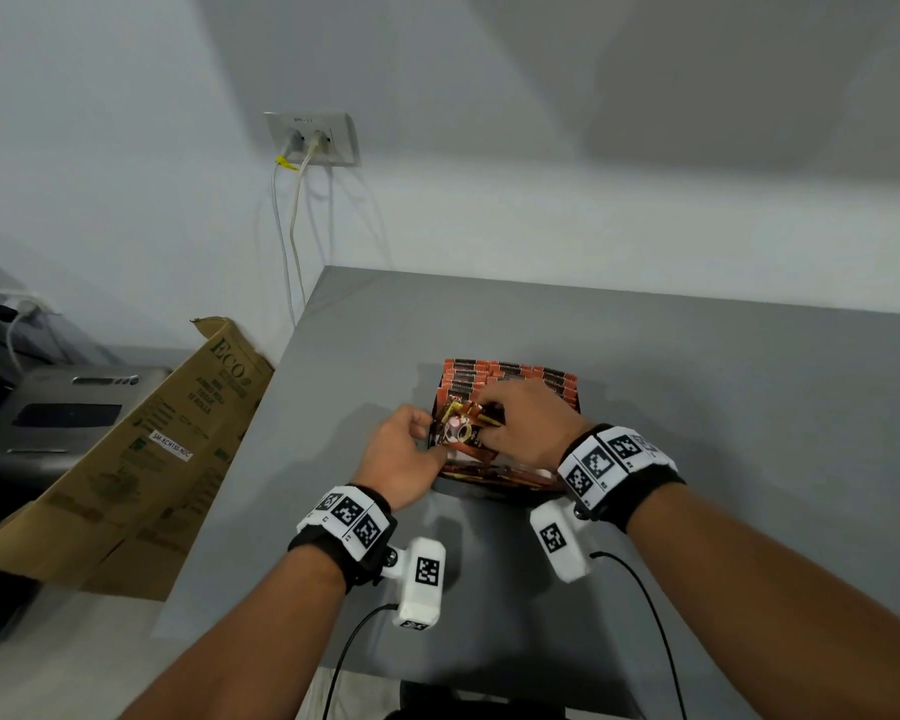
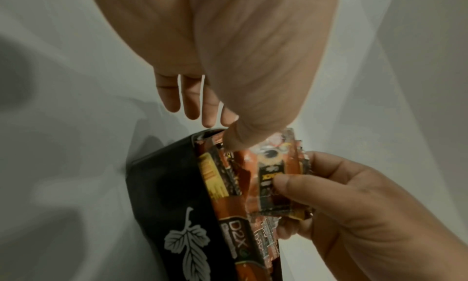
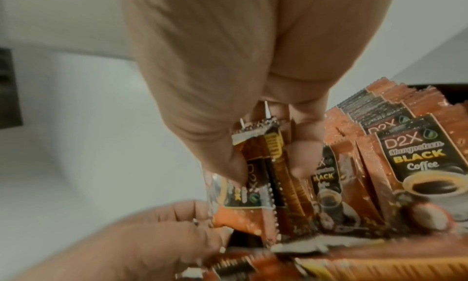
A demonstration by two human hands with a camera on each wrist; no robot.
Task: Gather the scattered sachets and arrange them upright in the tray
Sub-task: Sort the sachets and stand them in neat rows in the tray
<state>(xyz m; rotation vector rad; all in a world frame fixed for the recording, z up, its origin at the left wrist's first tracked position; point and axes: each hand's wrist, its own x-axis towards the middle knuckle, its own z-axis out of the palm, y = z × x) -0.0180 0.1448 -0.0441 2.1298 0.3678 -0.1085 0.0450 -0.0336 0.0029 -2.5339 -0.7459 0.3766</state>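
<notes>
Most D2X coffee sachets already stand upright in rows in the black tray on the table. At the tray's near end, the left hand and right hand each pinch loose sachets; several there still lie flat.

The upright sachets in the tray read "D2X Mangosteen BLACK Coffee", while the cardboard box at far left bears "ECO" and a white sticker reading roughly "SM-ECH155-NDC".
</notes>
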